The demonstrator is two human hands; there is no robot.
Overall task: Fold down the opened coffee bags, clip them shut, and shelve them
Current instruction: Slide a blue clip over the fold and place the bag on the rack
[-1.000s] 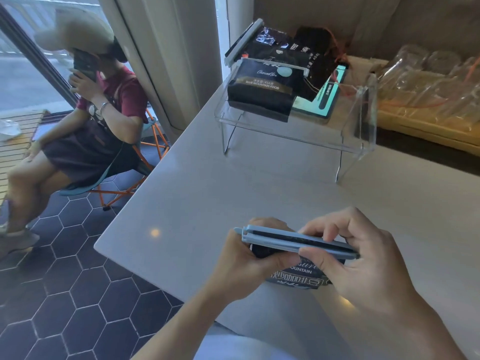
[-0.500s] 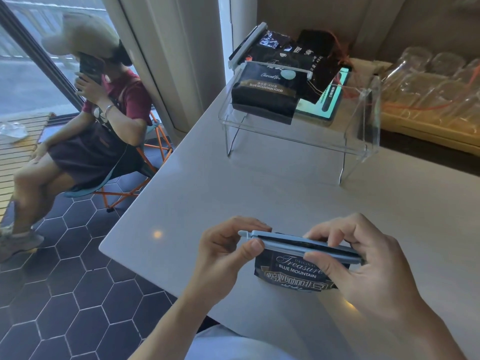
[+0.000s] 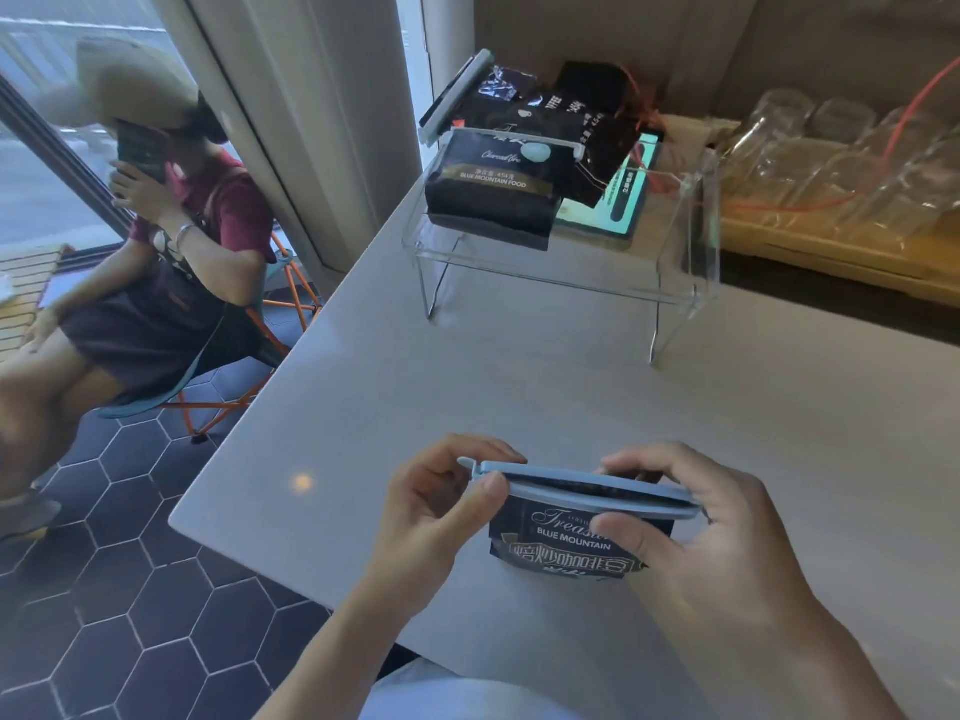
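A clear plastic shelf [image 3: 691, 298] stands on the pale table [image 3: 519, 387], at the far end by the wall. Two dark coffee bags are on it. The front bag [image 3: 493, 200] sits at the shelf's left front corner and hangs a little over the edge. It has a pale clip [image 3: 524, 145] across its top. The second bag [image 3: 566, 122] lies behind it, tilted, with a long grey-blue clip [image 3: 453, 98] on its left end. A green and black card [image 3: 623, 205] lies flat under the bags, to the right of the front bag. To the right of the shelf, off the table, a yellow tray [image 3: 831, 252] is full of clear glasses lying on their sides.

Much nearer than the shelf, close to the table's near edge, two hands hold a small dark coffee bag [image 3: 561, 550]. It stands up with its top upward and its printed face toward the holder. A long blue clip [image 3: 587, 488] lies across the bag's top. The clip runs left to right, with its right end a bit lower. The left hand [image 3: 441, 517] pinches the clip's left end between thumb and fingers. The right hand [image 3: 696, 532] grips the right end, fingers over the top and thumb pressed on the bag's front. I cannot tell if the clip is fully snapped closed.

Left of the shelf, beyond the table, a person in a hat [image 3: 156, 241] sits on an orange folding chair [image 3: 280, 324].
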